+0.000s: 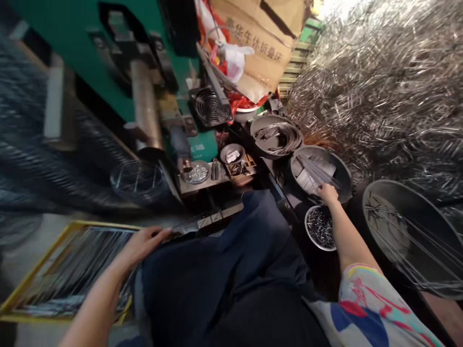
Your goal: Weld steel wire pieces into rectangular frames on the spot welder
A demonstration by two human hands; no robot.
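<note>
My right hand (328, 193) reaches out to a round grey basin (343, 179) and is closed on a bundle of thin metal rods (316, 173) that fan out over it. A small bowl of short metal pieces (320, 227) sits just under my forearm. My left hand (144, 242) rests at the edge of my dark-trousered lap, fingers curled on a flat metal strip (191, 222) that runs to the right. Beside it lies a yellow-framed tray of long metal rods (68, 274).
A green machine (108, 58) with a steel cylinder stands ahead, a small fan (210, 106) and a tin of bright bits (197, 172) near it. More basins of wire (277, 137) and a big pan (412, 236) lie right, below a huge heap of wire (383, 86). Cardboard stands behind.
</note>
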